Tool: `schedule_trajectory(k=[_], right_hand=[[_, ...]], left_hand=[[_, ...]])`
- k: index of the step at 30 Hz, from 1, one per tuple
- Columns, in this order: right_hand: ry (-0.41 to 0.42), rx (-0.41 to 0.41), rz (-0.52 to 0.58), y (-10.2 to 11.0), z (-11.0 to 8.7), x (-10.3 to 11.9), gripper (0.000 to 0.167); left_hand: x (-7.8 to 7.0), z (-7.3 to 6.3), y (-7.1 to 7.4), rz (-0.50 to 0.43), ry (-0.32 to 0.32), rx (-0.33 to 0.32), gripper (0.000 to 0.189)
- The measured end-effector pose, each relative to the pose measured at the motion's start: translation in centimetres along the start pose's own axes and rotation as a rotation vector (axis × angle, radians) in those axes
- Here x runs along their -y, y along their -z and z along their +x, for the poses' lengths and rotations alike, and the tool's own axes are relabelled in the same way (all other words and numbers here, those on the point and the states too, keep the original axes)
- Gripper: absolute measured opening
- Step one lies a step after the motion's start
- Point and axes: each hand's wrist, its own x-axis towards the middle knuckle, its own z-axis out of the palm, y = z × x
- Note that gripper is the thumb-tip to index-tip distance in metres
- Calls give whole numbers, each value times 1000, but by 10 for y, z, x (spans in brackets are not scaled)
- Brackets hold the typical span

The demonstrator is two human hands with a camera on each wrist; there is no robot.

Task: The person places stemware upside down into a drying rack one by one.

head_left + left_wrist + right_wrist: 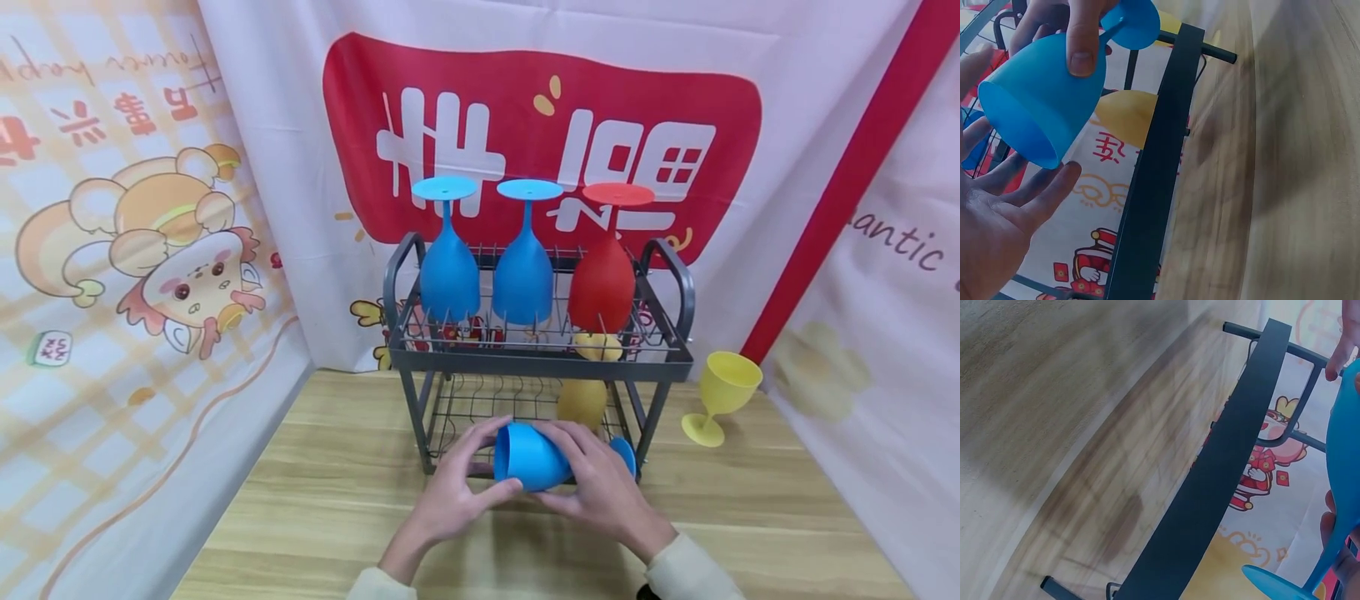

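A blue goblet (531,458) lies sideways in the air before the rack's lower shelf, its mouth facing left. My right hand (603,483) grips it around the bowl, near the stem; in the left wrist view the right thumb presses on the bowl (1047,81). My left hand (453,500) is at the mouth, fingers spread and loosely bent about the rim. The left wrist view shows the left palm (991,231) apart from the cup; whether a fingertip touches the rim I cannot tell. The foot (1275,586) hangs low in the right wrist view.
A dark two-tier rack (540,360) stands on the wooden table (330,500). On top are two upside-down blue goblets (450,279) and an upside-down red goblet (602,283). A yellow goblet (581,404) occupies the lower tier. Another yellow goblet (729,383) stands right of the rack.
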Motion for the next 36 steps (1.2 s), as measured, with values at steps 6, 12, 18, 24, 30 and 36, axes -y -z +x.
schedule_trajectory(k=[6,12,18,24,30,36], right_hand=[[-5,6,21,0,0,2,97],[23,-13,-26,-2,0,1,99],[143,-191,-43,-4,-10,-3,84],[149,-209,-29,-12,-20,-4,57],[-119,-11,32,-17,-21,0,65],[-125,-50,88,-19,-24,-2,63]], left_hand=[[-1,5,1,-50,0,16,76],[3,6,1,-60,12,3,69],[9,5,7,-80,42,-122,69],[13,5,11,-158,48,-196,71],[14,2,3,-308,36,-186,72],[26,0,-2,-322,82,-130,80]])
